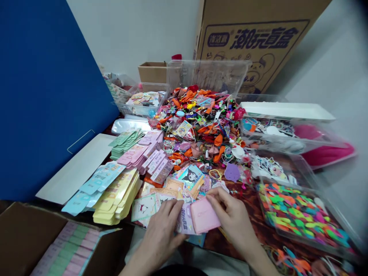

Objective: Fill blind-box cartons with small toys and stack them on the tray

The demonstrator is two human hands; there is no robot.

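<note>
Both my hands hold things close to the table's near edge. My right hand (234, 218) pinches a small pink paper box (204, 215) at its top right corner. My left hand (161, 234) has its fingers closed on a pale lilac printed card packet (184, 222) that lies partly under the pink box. Just beyond my hands lie loose printed cards, among them a cartoon character card (189, 175) and a white card with a small figure (143, 207).
A heap of colourful small toys and balloons (201, 122) fills the table's middle. Stacks of flat yellow (117, 199), pink (149, 157), green (125, 142) and blue (94, 184) box blanks lie left. Clear bins (301, 214) stand right; a large cardboard carton (258, 34) behind; an open cardboard box (34, 237) near left.
</note>
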